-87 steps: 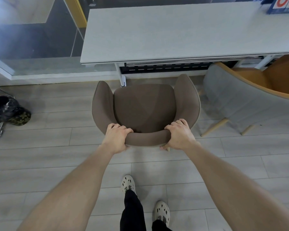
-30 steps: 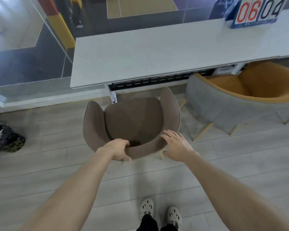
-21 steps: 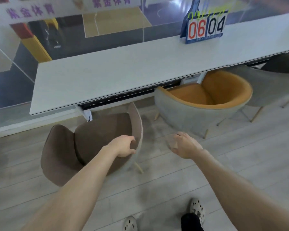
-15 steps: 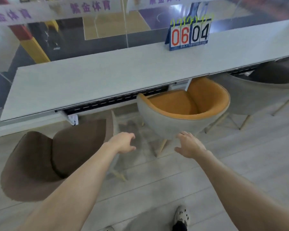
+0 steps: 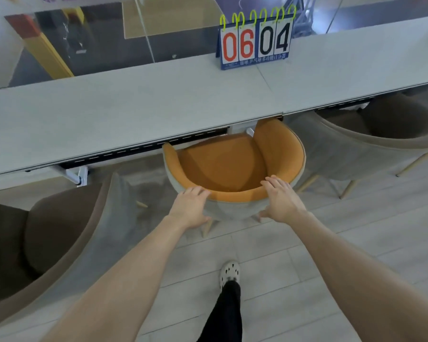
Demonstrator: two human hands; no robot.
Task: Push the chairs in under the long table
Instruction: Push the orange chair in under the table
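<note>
An orange-lined tub chair (image 5: 230,164) with a grey outer shell stands in front of me, its front just under the edge of the long pale table (image 5: 124,114). My left hand (image 5: 189,208) lies on the left part of the chair's back rim with the fingers spread. My right hand (image 5: 279,199) lies on the right part of the rim, fingers straight over the top. A brown chair (image 5: 42,243) stands at the left, its front near the table edge. A dark chair with a grey shell (image 5: 371,139) sits at the right, partly under the table.
A flip scoreboard reading 06 04 (image 5: 255,38) stands on the table's far side. A white table leg bracket (image 5: 78,175) hangs between the brown and orange chairs. Beyond the table is a glass wall. My foot (image 5: 229,271) is on the grey plank floor.
I have let go of the brown chair and moved right. Both hands have reached forward and now rest on the orange chair's back rim.
</note>
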